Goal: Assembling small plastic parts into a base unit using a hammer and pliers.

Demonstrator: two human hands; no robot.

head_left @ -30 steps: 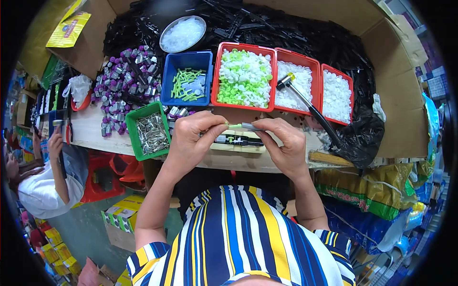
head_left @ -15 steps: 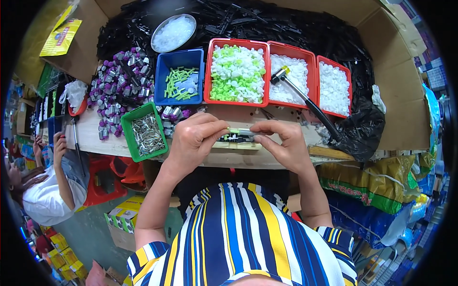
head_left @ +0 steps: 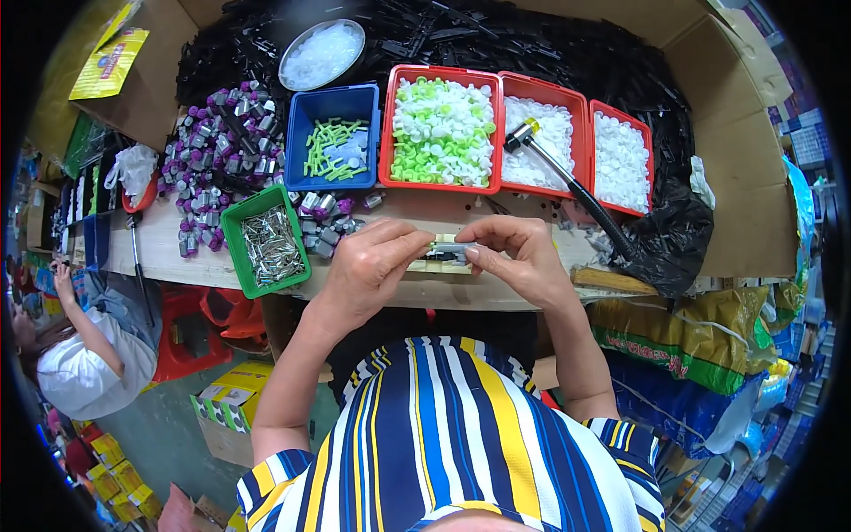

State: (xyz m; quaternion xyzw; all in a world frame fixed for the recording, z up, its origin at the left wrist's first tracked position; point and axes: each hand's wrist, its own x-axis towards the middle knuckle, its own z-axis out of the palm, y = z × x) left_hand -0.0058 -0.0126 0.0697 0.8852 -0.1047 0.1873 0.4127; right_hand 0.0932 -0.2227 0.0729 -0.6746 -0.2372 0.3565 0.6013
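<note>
Between my two hands is a small, slim grey tubular part, lying along a black plastic piece. Both sit at a pale yellow block near the table's front edge. My left hand pinches the left end, and its fingers partly hide that end. With thumb and forefinger, my right hand closes on the right end. Beyond my hands stand a red bin of green and white caps and a blue bin with green sticks. A green bin of metal pins stands beside my left hand.
A hammer leans across a red bin of white caps; another red bin stands further right. Purple-and-silver parts are heaped at left. Black plastic parts and a round dish lie behind. Another person sits at left.
The tubular part has come down against the black piece, and its green end no longer shows clearly. My hands stay nearly in place. The other person's arms have shifted left.
</note>
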